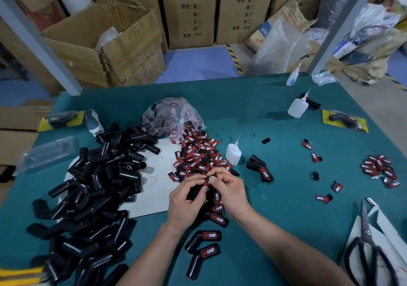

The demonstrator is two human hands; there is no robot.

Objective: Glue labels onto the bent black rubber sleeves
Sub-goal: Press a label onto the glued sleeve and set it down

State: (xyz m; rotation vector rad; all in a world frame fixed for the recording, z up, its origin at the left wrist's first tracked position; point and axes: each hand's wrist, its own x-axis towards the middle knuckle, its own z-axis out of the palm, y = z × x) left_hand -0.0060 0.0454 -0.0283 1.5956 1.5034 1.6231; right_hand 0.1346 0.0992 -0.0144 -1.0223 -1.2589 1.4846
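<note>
My left hand (185,199) grips a bent black rubber sleeve (195,192) over the middle of the table. My right hand (231,188) pinches a red-and-black label (208,182) against the top of that sleeve with thumb and fingers. A heap of loose labels (198,153) lies just beyond the hands. A large pile of unlabelled black sleeves (92,188) spreads to the left. Labelled sleeves (204,243) lie near my forearms, and one more labelled sleeve (261,171) sits to the right. A small glue bottle (234,153) stands beside the label heap.
Green table mat (286,219). A plastic bag of labels (174,116) sits behind the heap. Two more glue bottles (297,107) stand at the back right. Scattered labels (378,169) lie on the right. Scissors (367,248) rest at the right front. Cardboard boxes (105,45) stand behind the table.
</note>
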